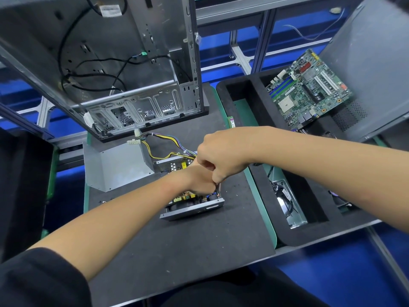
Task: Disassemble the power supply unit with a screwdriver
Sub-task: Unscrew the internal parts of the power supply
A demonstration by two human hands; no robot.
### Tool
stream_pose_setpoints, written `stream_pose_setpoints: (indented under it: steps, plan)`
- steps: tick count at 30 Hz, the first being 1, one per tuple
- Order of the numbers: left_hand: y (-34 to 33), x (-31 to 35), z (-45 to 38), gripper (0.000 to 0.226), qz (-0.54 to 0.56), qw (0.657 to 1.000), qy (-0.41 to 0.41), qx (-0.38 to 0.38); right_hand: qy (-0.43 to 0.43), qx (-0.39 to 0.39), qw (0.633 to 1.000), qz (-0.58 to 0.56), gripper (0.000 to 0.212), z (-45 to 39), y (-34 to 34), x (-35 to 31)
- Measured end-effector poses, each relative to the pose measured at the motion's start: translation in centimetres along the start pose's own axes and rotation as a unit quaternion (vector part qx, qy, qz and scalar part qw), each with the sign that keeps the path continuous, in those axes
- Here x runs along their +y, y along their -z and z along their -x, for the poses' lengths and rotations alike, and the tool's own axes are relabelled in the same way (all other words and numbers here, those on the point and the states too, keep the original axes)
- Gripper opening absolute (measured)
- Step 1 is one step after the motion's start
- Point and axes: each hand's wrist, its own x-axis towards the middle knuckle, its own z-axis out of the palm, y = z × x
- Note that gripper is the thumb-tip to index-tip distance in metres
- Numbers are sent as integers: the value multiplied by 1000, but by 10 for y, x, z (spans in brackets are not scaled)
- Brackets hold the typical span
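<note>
Evidently the cover (115, 165) is off, and the power supply unit (192, 204) lies opened on the table (177, 251). The right hand (221, 158) is clenched around something thin over its board; the left hand (199, 185) is largely hidden, its grasp unclear. Next likely comes freeing the board, needing a steady, square tip.

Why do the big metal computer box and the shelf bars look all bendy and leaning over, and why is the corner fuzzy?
In the head view, the wide-angle lens bends straight lines near the edges, so the computer case and frame bars seem to lean; the top right corner is smeared by blur; the middle stays sharp, where both hands meet over the power supply unit; light is even, with soft shadows.
</note>
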Motion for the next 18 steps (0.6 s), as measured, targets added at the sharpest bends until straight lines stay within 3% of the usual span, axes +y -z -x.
stream_pose_setpoints:
  steps: [7, 18]
  plan:
    - [0, -1, 2, 19, -31, 999, -19, -8, 17, 0, 998, 55, 14, 2, -1, -10]
    - [-1, -1, 2, 22, -16, 1000, 2, 0, 10, -6, 999, 43, 14, 5, 1, -7]
